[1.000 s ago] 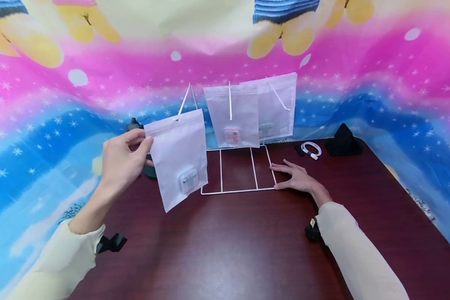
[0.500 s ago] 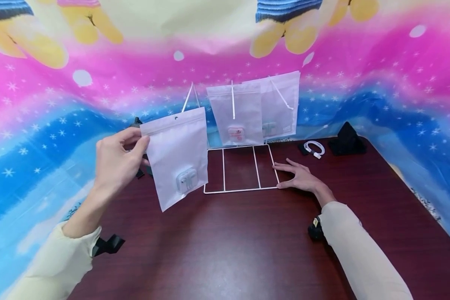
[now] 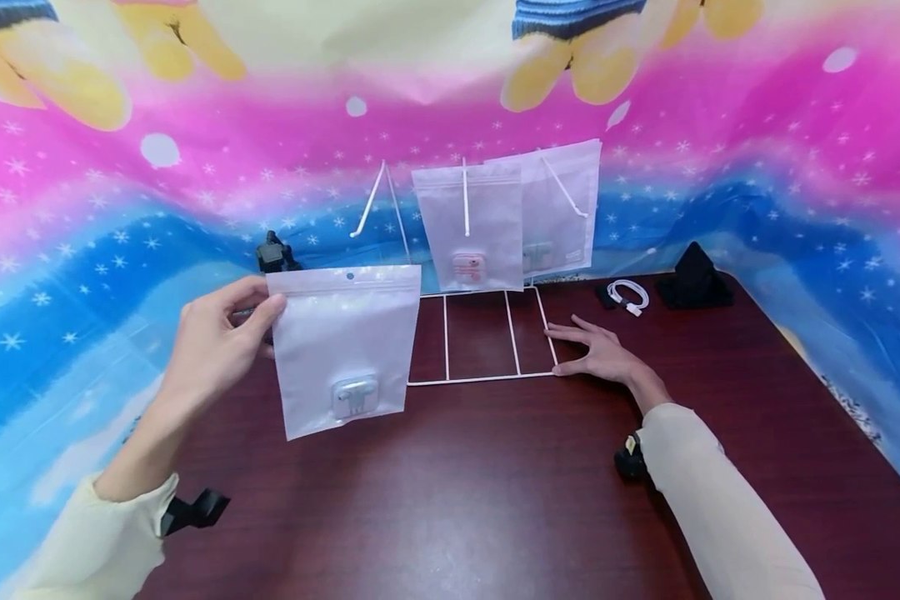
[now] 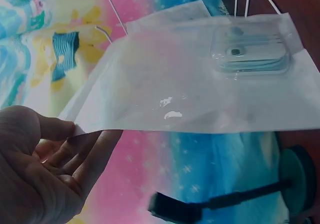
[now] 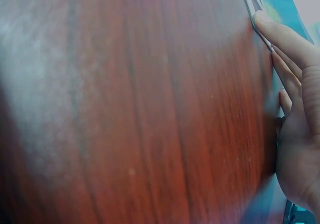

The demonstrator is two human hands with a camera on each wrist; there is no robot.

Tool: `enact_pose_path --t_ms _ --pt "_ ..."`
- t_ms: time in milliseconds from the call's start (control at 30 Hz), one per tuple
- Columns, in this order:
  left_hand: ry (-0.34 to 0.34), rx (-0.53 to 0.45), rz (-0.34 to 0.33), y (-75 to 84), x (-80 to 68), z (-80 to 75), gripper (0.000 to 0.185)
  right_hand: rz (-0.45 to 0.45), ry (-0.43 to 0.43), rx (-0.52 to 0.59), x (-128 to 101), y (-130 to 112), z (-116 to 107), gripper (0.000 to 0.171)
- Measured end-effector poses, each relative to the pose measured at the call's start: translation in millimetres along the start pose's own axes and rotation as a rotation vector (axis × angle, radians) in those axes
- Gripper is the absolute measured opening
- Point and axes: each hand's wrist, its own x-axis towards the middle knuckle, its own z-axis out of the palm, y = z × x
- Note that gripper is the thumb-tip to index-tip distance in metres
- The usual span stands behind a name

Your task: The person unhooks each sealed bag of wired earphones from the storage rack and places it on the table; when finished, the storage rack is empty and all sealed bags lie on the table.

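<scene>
One pouch (image 3: 342, 347) pinched at its top left corner by left hand (image 3: 221, 337); right hand (image 3: 598, 353) flat, steadying wire rack (image 3: 487, 377). Best kept level, punched hole aimed at rack's free hook (image 3: 369, 202).

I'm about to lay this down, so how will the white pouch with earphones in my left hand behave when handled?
The pouch probably feels light: the left hand holds it by one top corner. It looks thin and somewhat floppy, yet hangs fairly flat. The earphone case sits low, so that end likely swings down.
</scene>
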Motion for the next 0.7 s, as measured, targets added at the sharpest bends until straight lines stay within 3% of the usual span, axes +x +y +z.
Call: enact_pose_path --t_ms 200,533,700 --pt "-0.041 0.071 -0.037 -26.6 -0.3 -1.0 0.035 0.004 -0.001 0.004 0 1 -1 0.079" --pt "-0.066 -0.002 -0.160 -75.6 14.3 8.5 0.043 0.021 0.001 0.013 0 5 1 0.079" --pt "-0.126 -0.012 -0.196 -95.5 19.8 16.3 0.043 0.032 -0.004 0.021 1 6 1 0.079"
